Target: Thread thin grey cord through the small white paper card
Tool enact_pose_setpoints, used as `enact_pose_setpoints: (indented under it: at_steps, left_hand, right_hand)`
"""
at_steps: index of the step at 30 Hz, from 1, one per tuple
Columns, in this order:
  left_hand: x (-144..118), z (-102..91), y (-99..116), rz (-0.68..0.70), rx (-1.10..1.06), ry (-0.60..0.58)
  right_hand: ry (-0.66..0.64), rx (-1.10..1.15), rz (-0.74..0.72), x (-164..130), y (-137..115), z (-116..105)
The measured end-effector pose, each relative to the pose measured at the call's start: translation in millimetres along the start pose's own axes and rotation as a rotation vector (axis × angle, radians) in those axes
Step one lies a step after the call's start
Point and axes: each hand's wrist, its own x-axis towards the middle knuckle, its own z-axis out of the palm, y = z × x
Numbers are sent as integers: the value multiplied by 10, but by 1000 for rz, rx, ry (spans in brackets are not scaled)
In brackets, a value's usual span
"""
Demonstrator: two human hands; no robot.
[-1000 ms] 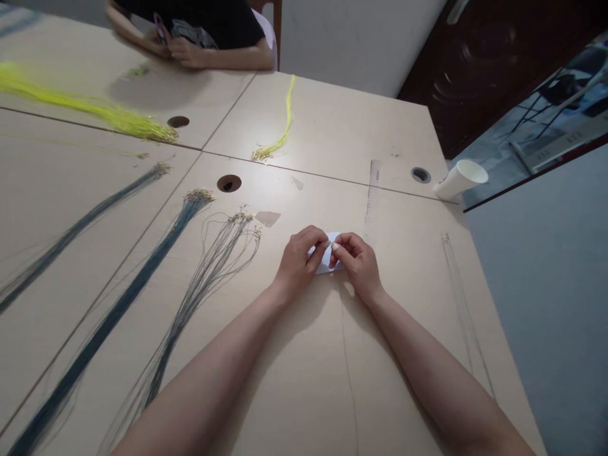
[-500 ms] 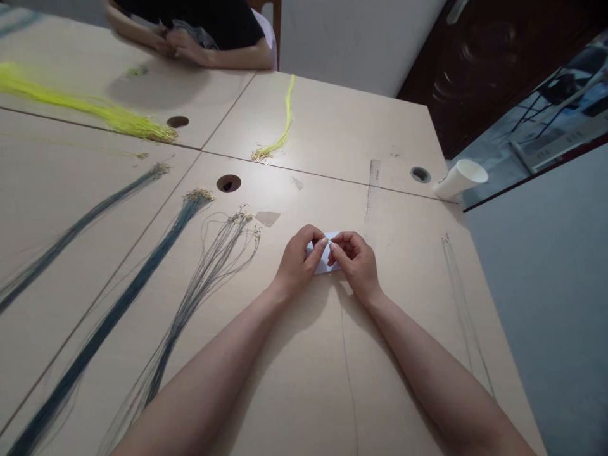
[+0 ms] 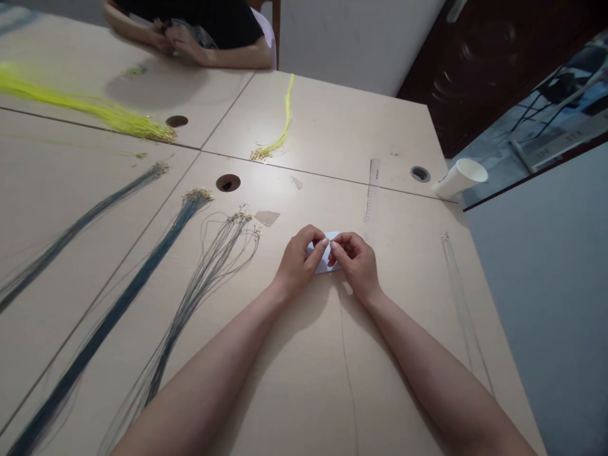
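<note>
Thin cord [image 3: 348, 373] runs up the table [image 3: 403, 266] to the left hand [image 3: 299, 261] and right hand [image 3: 356, 261]; fingertips of both pinched together on its end, over a small white card [image 3: 327, 261]; further back a ruler [image 3: 372, 189], then a paper cup [image 3: 458, 179]

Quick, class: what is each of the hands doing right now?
Left hand: fingers pinched shut at the white card, on something too small to tell.
Right hand: pinched shut at the same spot; a thin cord trails from it.
</note>
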Motion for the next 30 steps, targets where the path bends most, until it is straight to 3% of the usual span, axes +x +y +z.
enact_pose_setpoints:
  at_steps: [21,30]
  left_hand:
    - [3,-14,19,115,67,-6]
    - [1,-6,-5,40,28,15]
  right_hand:
    - [-67,21,7,25,4,-37]
    - [-33,24,-12,11,22,-14]
